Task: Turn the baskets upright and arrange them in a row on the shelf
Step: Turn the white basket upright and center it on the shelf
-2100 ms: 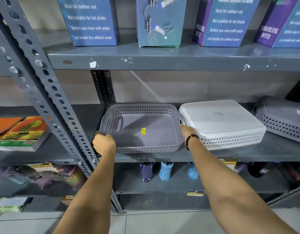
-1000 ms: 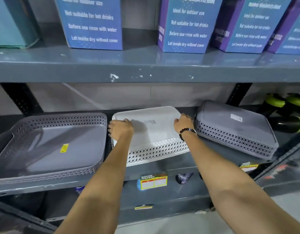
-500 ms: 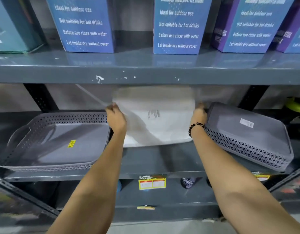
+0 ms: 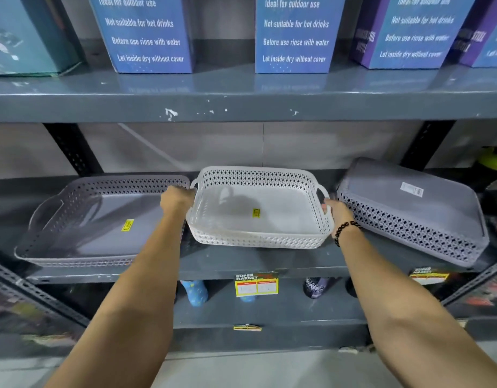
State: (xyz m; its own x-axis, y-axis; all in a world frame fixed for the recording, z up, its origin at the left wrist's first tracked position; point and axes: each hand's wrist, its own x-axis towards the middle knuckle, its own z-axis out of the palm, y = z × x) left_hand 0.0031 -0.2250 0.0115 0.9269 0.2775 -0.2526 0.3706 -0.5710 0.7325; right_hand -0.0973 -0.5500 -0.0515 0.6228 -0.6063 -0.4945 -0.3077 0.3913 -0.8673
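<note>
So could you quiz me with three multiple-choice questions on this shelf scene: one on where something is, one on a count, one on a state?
1. Where is the white perforated plastic basket?
A. Between two grey baskets
B. On the top shelf
C. On the floor

2. How many baskets are on the middle shelf?
A. Two
B. Three
C. Five

3. How does the grey perforated plastic basket on the right lie?
A. Upright
B. Upside down
C. On its end

Answers:
1 A: the grey perforated plastic basket on the left and the right one flank it, with the left hand and right hand at its sides.
2 B: one white and two grey show.
3 B: its flat bottom, with a label, faces up.
</note>
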